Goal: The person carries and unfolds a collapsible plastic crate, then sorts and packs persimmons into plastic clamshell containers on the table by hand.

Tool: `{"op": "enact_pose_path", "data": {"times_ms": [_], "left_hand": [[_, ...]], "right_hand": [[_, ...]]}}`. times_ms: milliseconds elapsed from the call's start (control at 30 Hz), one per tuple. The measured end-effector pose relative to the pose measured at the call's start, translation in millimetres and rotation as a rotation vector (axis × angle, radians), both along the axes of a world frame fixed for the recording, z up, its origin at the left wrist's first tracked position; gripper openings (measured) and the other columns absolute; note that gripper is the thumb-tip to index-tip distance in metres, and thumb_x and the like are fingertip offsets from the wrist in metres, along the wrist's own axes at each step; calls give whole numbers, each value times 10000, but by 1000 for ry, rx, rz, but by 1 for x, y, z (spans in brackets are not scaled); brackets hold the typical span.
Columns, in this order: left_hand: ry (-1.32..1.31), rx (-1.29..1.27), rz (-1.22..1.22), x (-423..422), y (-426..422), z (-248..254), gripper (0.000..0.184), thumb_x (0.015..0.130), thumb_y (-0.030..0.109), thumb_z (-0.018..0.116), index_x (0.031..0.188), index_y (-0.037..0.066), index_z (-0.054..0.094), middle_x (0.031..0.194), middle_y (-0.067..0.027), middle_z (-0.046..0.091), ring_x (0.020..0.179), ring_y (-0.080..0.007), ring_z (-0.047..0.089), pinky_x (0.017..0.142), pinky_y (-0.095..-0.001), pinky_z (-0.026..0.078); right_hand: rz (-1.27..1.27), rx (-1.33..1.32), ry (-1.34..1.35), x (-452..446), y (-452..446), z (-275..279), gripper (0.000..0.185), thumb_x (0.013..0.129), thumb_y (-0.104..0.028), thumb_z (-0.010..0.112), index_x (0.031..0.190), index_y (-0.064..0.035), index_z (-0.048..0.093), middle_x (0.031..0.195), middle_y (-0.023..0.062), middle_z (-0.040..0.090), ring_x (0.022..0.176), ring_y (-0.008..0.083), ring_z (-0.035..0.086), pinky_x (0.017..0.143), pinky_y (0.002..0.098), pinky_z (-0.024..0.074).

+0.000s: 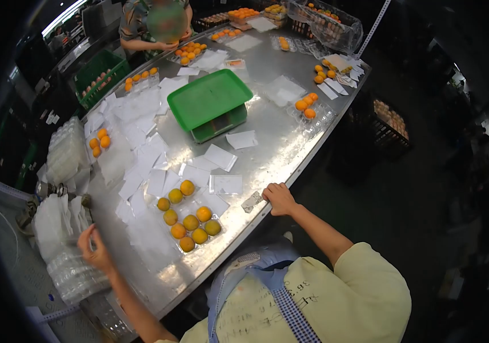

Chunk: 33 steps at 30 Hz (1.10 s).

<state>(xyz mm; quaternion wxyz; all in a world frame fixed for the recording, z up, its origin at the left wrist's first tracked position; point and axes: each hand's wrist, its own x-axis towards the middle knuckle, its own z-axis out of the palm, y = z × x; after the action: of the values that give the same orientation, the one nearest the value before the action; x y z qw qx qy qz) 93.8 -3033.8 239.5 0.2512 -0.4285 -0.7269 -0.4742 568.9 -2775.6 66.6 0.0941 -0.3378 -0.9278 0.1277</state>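
Note:
Beside the stacked clear plastic trays (pixel 76 274) at the table's left end is my left hand (pixel 95 249), its fingers curled with thumb and fingertip close together; I cannot make out anything in them. My right hand (pixel 279 199) rests on the table's near edge, beside a grey patch (pixel 252 202), with its fingers bent over the metal. Between my hands, orange and greenish-yellow fruits (pixel 191 222) sit in a clear tray near the edge. White paper slips (pixel 220 158) lie around and behind this tray.
A green scale (pixel 210 100) stands mid-table. More fruit (pixel 306 105) lies at the right edge and far end. Across the table stands a person (pixel 136 28) near a green crate (pixel 101 77). A dark crate (pixel 390 120) of eggs is beyond the right edge.

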Motion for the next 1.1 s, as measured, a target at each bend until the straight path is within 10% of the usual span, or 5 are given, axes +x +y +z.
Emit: {"op": "enact_pose_path", "data": {"times_ms": [200, 400, 1100], "left_hand": [[-872, -63, -569, 242, 104, -39, 147, 724, -32, 698, 870, -12, 693, 852, -89, 653, 835, -173, 607, 768, -260, 469], [-1427, -270, -845, 420, 158, -43, 109, 740, -16, 728, 844, 3, 698, 825, -36, 644, 781, -106, 598, 730, -218, 474], [-1949, -933, -1389, 622, 323, -81, 155, 759, 137, 751, 836, 20, 683, 743, -49, 644, 707, -120, 594, 690, -238, 458]], "right_hand": [[157, -424, 61, 18, 20, 13, 399, 617, -154, 664, 1012, -114, 634, 992, 76, 602, 976, 261, 559, 883, 375, 397], [-40, -1242, 894, 113, -2, 105, 185, 882, -83, 607, 1055, -22, 588, 975, 57, 614, 845, 102, 577, 751, 238, 481], [-75, -1154, 1194, 333, 91, 95, 114, 836, -153, 677, 853, -40, 689, 835, 26, 586, 787, 119, 530, 715, 239, 423]]}}
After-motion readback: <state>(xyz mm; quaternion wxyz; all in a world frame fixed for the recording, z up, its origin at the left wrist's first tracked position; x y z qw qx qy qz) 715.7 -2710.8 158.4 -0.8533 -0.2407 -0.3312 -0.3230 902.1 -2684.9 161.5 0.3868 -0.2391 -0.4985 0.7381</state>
